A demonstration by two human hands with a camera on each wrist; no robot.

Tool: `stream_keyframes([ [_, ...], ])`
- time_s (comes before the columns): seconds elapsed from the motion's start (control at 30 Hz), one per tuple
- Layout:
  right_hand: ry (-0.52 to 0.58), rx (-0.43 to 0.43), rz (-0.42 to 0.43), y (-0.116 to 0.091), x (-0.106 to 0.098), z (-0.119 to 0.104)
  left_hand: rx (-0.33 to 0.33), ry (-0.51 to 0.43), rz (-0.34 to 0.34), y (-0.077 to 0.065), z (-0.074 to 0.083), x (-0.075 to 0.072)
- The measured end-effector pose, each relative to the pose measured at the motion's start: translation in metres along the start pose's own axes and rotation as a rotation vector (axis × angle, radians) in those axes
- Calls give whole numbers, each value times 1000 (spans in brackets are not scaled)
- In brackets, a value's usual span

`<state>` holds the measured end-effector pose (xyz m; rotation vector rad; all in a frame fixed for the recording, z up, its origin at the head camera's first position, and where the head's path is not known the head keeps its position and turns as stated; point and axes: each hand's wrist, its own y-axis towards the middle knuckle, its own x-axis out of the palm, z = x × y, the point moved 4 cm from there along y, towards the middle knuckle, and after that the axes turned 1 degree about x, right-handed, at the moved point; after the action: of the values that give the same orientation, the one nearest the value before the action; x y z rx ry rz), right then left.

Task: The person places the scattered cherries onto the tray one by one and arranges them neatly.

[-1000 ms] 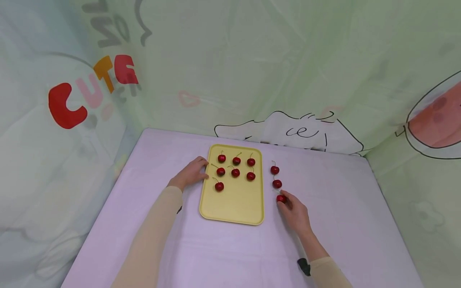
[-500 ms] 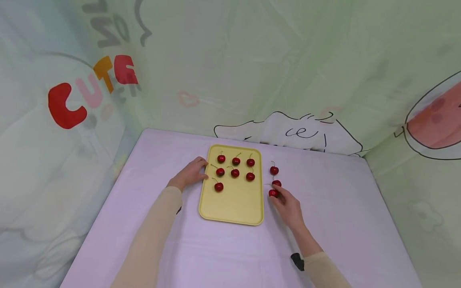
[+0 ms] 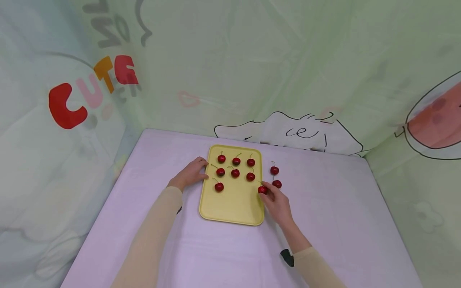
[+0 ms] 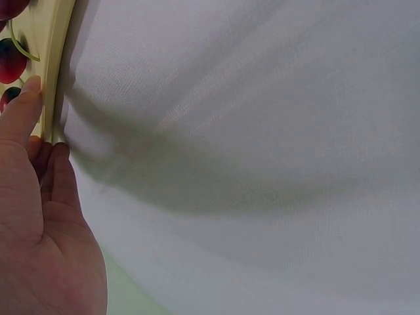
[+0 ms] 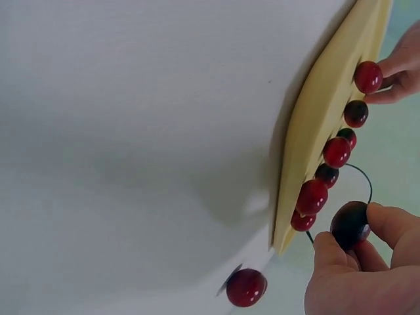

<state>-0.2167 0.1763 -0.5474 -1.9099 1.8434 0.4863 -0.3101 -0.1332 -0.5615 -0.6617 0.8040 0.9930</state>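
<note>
A yellow tray (image 3: 230,206) lies on the table, bearing several red cherries with stems: two rows of three at the far end, then one cherry (image 3: 219,187) at left. My left hand (image 3: 189,174) holds the tray's left rim; in the left wrist view a digit lies over the rim (image 4: 58,39) and other fingertips sit against its outer side. Between thumb and fingertips my right hand (image 3: 278,204) pinches a cherry (image 3: 262,190) over the tray's right edge. The right wrist view shows this cherry (image 5: 350,225) raised, its stem pointing away from the hand.
Two more cherries, a farther one (image 3: 274,170) and a nearer one (image 3: 277,184), lie on the table right of the tray. A lilac cloth (image 3: 345,216) covers the table. Printed curtains (image 3: 230,72) hang behind and at both sides.
My right hand has lifted the nearest cherry of the right-hand column and carried it left to the tray's right edge. The left hand stays at the left rim.
</note>
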Motion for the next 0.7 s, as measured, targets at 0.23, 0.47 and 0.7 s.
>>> stream_keyframes([
  [0.23, 25, -20, -37, 6, 14, -7, -7, 1, 1, 0, 1, -1],
  [0.47, 41, -75, -37, 10, 24, -12, -4, 3, 2, 0, 1, 0],
  [0.7, 58, -98, -45, 12, 34, -19, -10, -9, -1, 2, -2, 1],
])
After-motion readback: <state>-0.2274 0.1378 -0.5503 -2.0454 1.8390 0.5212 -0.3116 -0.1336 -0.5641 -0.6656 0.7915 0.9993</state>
